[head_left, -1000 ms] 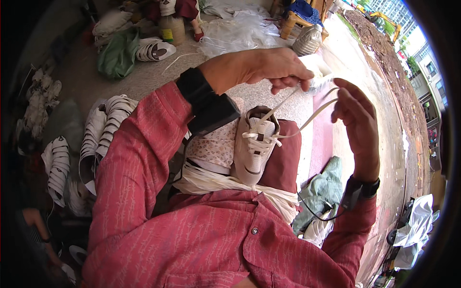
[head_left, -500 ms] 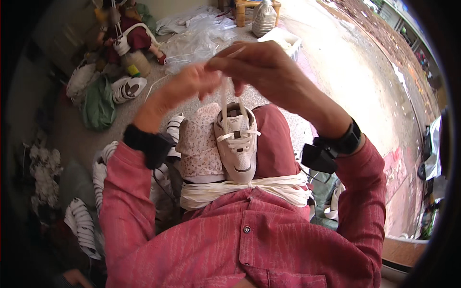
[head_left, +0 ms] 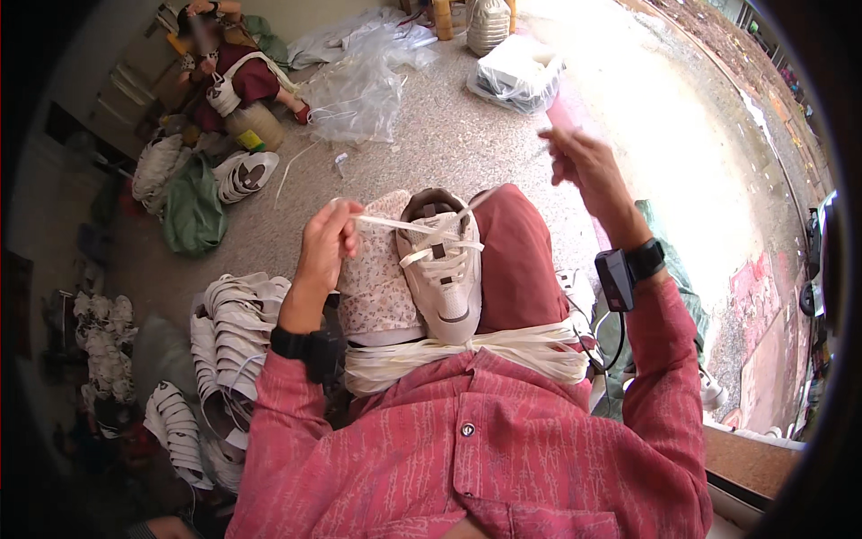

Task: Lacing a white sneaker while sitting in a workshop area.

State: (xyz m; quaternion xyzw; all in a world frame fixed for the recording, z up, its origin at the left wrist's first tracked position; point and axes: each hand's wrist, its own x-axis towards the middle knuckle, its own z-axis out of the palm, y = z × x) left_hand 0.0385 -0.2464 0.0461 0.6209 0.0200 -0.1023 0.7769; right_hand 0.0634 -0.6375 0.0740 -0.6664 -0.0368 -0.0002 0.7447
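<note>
A white and beige sneaker [head_left: 449, 296] rests upright between my thighs, toe toward me. Its white shoelace [head_left: 386, 222] is threaded through the lower eyelets and crosses over the tongue. My left hand [head_left: 329, 241], beside the shoe, is closed in a pinch on one lace end, drawn out to the left. Up and to the right, my right hand [head_left: 588, 171] is raised with its fingers curled, slightly blurred. The other lace end runs from the shoe toward it, though the last stretch is faint against the floor. A bundle of white laces [head_left: 377, 366] lies across my lap.
Stacked white shoe uppers [head_left: 238, 323] stand at my left. A green bag [head_left: 191, 211] and more uppers lie further off, near a seated co-worker [head_left: 247, 76] holding a shoe. Clear plastic sheeting [head_left: 359, 99] and a white plastic tub [head_left: 516, 72] are on the floor ahead.
My hands were together above the shoe with both lace ends upright. They have moved apart, left hand down and left, right hand out to the right, and the laces now cross.
</note>
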